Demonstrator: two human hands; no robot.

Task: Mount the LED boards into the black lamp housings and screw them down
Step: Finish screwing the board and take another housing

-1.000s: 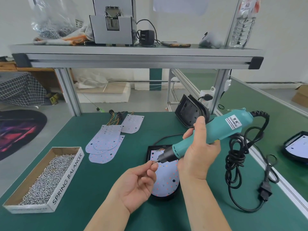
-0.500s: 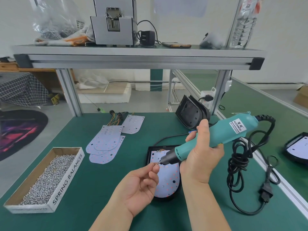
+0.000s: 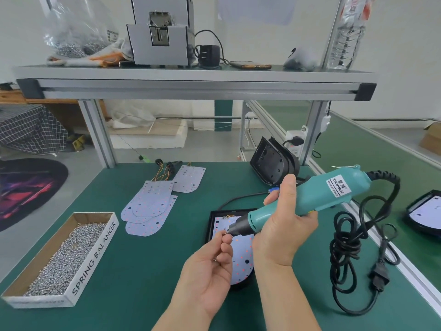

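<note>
Gripping teal screwdriver (image 3: 317, 197), right hand (image 3: 284, 232); left hand (image 3: 205, 275) fingers (image 3: 225, 240) pinch screw (image 3: 226, 233) at bit, partly hiding LED board (image 3: 243, 259); screw box (image 3: 95, 254) left.

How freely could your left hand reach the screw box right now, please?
Probably yes: only bare mat lies between the left hand and the open screw box, though its fingers pinch a screw at the screwdriver tip.

On the shelf (image 3: 191, 76) I've got a grey metal box (image 3: 160, 32), a black adapter (image 3: 209, 54) just beside it, a phone (image 3: 250, 66) lying flat, a water bottle (image 3: 348, 32) upright far right; below left, checked cloth (image 3: 31, 130) and a dark rug (image 3: 26, 189)
</note>
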